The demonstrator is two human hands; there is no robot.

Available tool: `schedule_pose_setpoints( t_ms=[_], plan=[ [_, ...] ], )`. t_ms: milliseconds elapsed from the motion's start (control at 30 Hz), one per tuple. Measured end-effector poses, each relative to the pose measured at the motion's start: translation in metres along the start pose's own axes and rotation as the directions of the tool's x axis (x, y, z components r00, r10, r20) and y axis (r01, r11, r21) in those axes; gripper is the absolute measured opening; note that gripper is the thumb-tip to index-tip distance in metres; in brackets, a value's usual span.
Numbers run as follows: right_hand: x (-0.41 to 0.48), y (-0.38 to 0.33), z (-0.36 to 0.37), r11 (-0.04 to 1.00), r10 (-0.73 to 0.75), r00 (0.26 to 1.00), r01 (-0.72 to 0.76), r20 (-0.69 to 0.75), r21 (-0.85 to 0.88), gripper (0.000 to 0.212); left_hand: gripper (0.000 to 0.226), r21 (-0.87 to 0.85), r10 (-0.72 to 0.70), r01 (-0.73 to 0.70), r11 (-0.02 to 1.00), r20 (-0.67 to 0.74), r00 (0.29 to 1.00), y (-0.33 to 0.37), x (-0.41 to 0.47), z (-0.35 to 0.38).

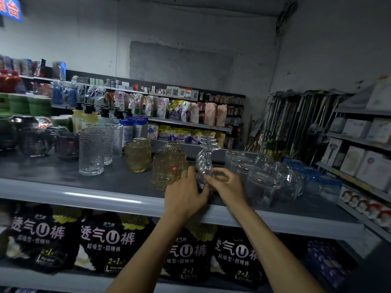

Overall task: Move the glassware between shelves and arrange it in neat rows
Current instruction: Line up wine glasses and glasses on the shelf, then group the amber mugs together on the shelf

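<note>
Both hands held one clear stemmed glass [203, 163], which stood upside down on its rim near the front edge of the grey metal shelf [63, 187]. The left hand [184, 197] curled its fingers round the left side of the bowl. The right hand [226, 182] closed on the bowl's right side, its fingertips pinched against the glass low down. Two more round feet of the same kind showed directly behind that glass, making three in a file.

Left of the stemmed glass stood four amber faceted glass cups [137, 156], the nearest just beside the left hand's knuckles. That one bore a red diamond sticker [173, 169] whose print was too small to read. Farther left of the stemmed glass stood three clear hammered-glass tumblers [92, 151] in a row running back. To its right, clear glass mugs [262, 187] crowded together, overlapping too much to count.

Below the stemmed glass, on the next level down, lay four black plastic packs [110, 240]. They read "透气U裤", "超吸型·甜睡裤", "2+1" and "L".
</note>
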State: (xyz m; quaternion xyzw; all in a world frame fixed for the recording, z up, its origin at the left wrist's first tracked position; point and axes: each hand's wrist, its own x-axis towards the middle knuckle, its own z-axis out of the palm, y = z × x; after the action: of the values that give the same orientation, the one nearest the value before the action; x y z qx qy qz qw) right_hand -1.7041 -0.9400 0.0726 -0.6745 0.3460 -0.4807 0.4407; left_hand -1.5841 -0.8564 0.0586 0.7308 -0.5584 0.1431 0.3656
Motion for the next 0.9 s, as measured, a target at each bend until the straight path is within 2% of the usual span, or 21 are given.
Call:
schedule_pose_setpoints(
  t_ms=[433, 567, 733, 833, 900],
  plan=[
    [-0.008, -0.010, -0.001, 0.999, -0.020, 1.000, 0.020, 0.012, 0.026, 0.030, 0.057, -0.017, 0.010, -0.010, 1.000, -0.005, 1.000, -0.001, 0.000, -0.002],
    [-0.015, -0.020, -0.003, 0.999, -0.024, 0.999, 0.026, -0.044, 0.044, 0.033, 0.054, -0.064, 0.011, -0.013, 0.998, -0.028, 1.000, 0.000, -0.002, -0.006],
    [-0.030, -0.023, -0.002, 0.992, -0.088, 0.988, 0.098, -0.127, 0.080, 0.039, 0.044, -0.140, 0.096, -0.104, 0.985, -0.057, 0.994, -0.005, -0.010, -0.018],
    [-0.042, -0.025, -0.001, 0.974, -0.184, 0.948, 0.212, -0.259, 0.084, 0.025, 0.037, -0.001, 0.239, -0.241, 0.970, -0.143, 0.961, -0.009, -0.022, -0.029],
    [-0.053, -0.026, 0.001, 0.935, -0.349, 0.880, 0.349, -0.322, -0.062, 0.017, 0.035, 0.068, 0.331, -0.325, 0.943, -0.256, 0.908, -0.015, -0.027, -0.040]
  ],
)
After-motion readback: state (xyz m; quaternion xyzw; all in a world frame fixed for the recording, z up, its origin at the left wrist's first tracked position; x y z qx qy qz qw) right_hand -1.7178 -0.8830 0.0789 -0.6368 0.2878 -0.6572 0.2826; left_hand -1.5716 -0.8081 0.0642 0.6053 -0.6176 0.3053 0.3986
